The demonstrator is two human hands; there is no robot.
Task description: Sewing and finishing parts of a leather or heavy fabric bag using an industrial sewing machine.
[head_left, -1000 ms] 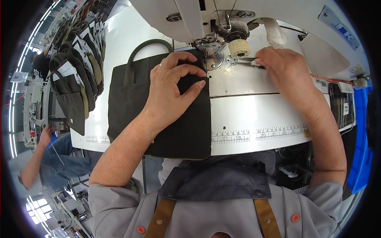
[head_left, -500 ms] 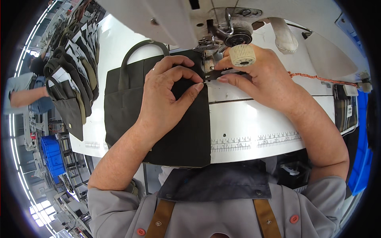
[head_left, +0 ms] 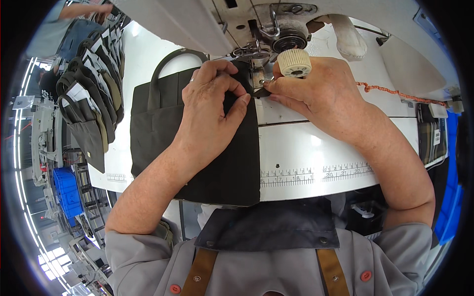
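A dark olive fabric bag piece (head_left: 224, 172) with a looped handle lies flat, its top right corner by the sewing machine's needle area (head_left: 256, 64). My left hand (head_left: 207, 111) rests over it, thumb and forefinger pinched together at its right edge; whatever is between them is too small to make out. Just right of that edge, my right hand (head_left: 326, 93) is closed on small dark thread snips (head_left: 261, 92). Their pointed tip shows toward the fabric, while the palm hides the rest. The machine's cream dial (head_left: 295, 63) covers some of the right fingers.
The machine arm (head_left: 182, 24) overhangs the white table (head_left: 306, 143), which has a printed ruler near its front edge. Several similar bag pieces (head_left: 91, 98) are stacked at the left. An orange cord (head_left: 395, 93) runs at the right. Another person's arm (head_left: 84, 10) shows top left.
My right hand has shifted slightly left, bringing the snips' tip against the bag's edge. The left hand stays almost in place. At the far left, the other person has moved up the picture.
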